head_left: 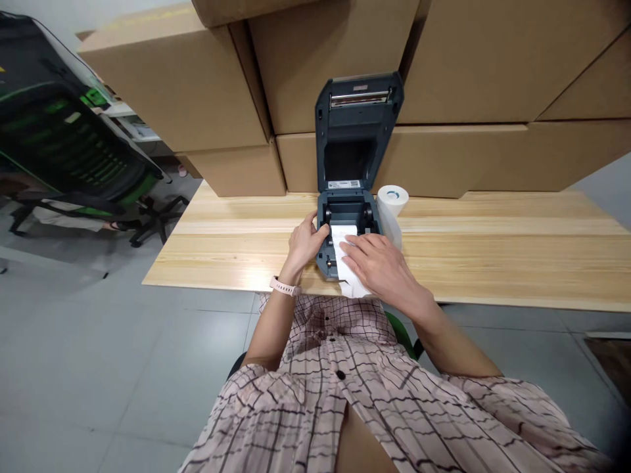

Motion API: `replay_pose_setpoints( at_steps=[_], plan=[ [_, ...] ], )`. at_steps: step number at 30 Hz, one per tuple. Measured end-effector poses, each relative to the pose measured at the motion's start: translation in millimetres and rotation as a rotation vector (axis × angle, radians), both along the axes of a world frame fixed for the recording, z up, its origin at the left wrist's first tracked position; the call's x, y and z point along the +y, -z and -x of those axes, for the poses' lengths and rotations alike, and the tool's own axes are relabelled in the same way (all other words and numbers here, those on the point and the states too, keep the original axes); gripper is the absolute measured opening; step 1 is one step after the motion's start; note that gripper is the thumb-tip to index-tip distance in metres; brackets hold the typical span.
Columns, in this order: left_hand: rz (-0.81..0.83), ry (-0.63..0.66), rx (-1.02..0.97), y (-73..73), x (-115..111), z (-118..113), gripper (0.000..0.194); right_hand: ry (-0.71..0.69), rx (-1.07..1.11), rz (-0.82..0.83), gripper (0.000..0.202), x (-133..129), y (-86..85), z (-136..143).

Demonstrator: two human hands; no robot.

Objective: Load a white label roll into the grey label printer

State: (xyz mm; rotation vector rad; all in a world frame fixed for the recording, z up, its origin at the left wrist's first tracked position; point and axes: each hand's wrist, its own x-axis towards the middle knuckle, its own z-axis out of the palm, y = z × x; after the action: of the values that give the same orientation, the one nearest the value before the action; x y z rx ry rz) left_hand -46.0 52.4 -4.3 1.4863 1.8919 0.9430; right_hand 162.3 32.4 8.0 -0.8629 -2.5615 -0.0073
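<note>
A dark grey label printer [323,253] stands at the table's front edge with its lid [349,128] tilted up and back. A white paper strip [346,266] runs out over the printer's front, its near end uneven. My left hand [304,244] grips the printer's left side wall, thumb on the rim. Stretched out over the strip, the fingers of my right hand [377,261] lie nearly flat and press on it; the palm's underside is hidden. Just right of the printer stands a white paper roll [393,196], with translucent backing paper [391,230] in front of it.
Large cardboard boxes [335,59] are stacked along the back of the wooden table [493,249]. An office chair [73,151] stands on the grey tiled floor to the left, with part of a seated person beyond it.
</note>
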Motion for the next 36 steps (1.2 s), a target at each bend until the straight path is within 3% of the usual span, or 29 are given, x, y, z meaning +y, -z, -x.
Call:
replay_pose_setpoints(
  at_steps=[5, 11, 22, 28, 36],
  plan=[
    [-0.097, 0.026, -0.118, 12.3, 3, 2, 0.079, 0.033, 0.022, -0.029, 0.039, -6, 0.1, 3],
    [-0.285, 0.236, -0.186, 27.1, 12, 8, 0.071, 0.072, 0.007, -0.079, 0.035, -11, 1.1, 6],
    [-0.202, 0.338, -0.204, 19.3, 7, 9, 0.062, 0.058, 0.022, -0.086, 0.039, -12, 3.9, 1],
    [-0.218, 0.354, -0.249, 25.7, 9, 12, 0.064, 0.066, 0.034, -0.188, 0.033, -13, 7.7, 1],
    [-0.268, 0.354, -0.285, 36.3, 15, 15, 0.065, 0.051, 0.224, -0.328, 0.014, -19, 11.3, 4]
  ],
)
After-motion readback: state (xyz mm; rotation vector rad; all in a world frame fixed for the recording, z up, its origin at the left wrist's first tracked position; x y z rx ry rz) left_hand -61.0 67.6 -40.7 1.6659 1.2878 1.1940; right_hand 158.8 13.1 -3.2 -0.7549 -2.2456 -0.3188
